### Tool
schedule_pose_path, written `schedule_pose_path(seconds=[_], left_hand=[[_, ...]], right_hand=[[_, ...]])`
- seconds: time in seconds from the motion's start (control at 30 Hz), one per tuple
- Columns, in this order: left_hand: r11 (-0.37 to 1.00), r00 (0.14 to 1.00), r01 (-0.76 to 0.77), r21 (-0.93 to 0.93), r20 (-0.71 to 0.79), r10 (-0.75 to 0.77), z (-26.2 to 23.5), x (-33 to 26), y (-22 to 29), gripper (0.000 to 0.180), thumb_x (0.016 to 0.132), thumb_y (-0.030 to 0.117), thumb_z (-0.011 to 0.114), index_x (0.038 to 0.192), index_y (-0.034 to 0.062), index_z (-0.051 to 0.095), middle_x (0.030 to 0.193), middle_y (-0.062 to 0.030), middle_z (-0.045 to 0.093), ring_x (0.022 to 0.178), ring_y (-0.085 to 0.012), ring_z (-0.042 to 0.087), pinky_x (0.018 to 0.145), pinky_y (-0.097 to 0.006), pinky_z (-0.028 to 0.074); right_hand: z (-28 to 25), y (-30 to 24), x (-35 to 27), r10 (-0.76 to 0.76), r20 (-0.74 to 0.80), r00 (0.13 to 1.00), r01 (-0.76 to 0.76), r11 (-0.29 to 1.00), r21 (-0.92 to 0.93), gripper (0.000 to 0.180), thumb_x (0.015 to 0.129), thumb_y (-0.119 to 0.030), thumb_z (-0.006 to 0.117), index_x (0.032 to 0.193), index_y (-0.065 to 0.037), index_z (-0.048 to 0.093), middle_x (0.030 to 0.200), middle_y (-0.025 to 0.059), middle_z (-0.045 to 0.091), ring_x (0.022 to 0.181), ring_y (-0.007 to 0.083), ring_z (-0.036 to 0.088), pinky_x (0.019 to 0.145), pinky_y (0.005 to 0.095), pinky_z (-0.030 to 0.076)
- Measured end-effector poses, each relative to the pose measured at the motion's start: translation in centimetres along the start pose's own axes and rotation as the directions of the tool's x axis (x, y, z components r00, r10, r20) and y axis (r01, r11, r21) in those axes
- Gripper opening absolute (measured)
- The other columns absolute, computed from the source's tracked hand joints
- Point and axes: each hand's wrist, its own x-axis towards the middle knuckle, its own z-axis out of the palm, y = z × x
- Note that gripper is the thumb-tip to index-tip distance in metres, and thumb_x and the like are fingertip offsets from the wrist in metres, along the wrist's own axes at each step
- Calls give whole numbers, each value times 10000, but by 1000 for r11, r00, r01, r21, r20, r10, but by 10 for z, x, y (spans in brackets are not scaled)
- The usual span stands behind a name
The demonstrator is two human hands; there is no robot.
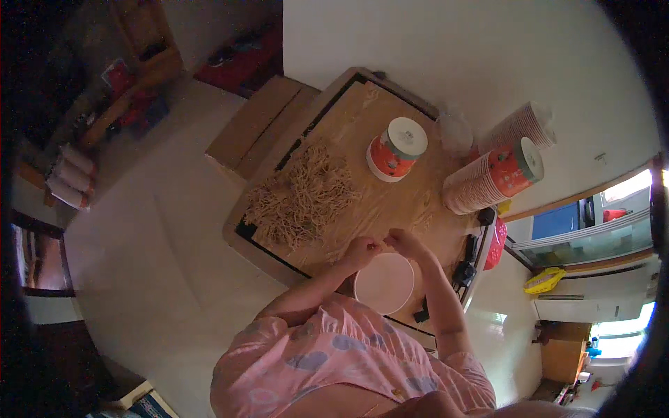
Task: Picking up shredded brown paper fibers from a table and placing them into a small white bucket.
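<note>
Red-orange lidded tub (396,149) mid-table; stacked printed cups (493,177) lying right; cardboard box (259,125) left of table.

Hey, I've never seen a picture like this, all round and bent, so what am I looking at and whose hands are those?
There is no machine here. The one picture comes from a wide fisheye camera worn on a person's head, looking down, which is why straight edges curve. The person, in a pink patterned top, has both bare hands together over a wooden work board: the left hand and right hand meet just above a round pale lid or bowl. Whether they pinch something is too small to tell. On the board lie a heap of tan dried noodles and an upright orange paper cup with a white lid. Stacked orange paper cups lie at the right.
</note>
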Motion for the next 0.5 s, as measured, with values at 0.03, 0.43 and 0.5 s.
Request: schedule_pose_path(seconds=[0.03, 0.43, 0.5], left_hand=[[1000, 1000, 7, 12, 1, -7, -1, -1, 6, 161, 696, 177, 610, 752, 26, 610, 647, -94, 583, 583, -171, 550, 554, -306, 440], [999, 999, -46, -16, -22, 45, 2, 0, -4, 159, 700, 167, 604, 730, 11, 612, 646, -115, 581, 589, -193, 560, 565, -313, 446], [998, 998, -51, -46, -32, 49, -2, -3, -3, 156, 699, 165, 609, 725, 11, 613, 642, -114, 580, 588, -190, 559, 567, -314, 447]], right_hand=[[-1, 2, 0, 1, -1, 1000, -1, 1000, 1, 203, 807, -219, 525, 737, -30, 552, 596, 26, 488, 570, 102, 447, 496, 269, 377], [9, 13, 7, -87, -87, 992, 77, 992, -104, 172, 838, -184, 483, 801, -45, 577, 513, -14, 417, 516, 81, 417, 467, 262, 356], [5, 9, 10, 146, -127, 981, -150, 989, -15, 130, 818, -157, 520, 830, -50, 594, 555, -16, 449, 557, 77, 440, 505, 245, 375]])
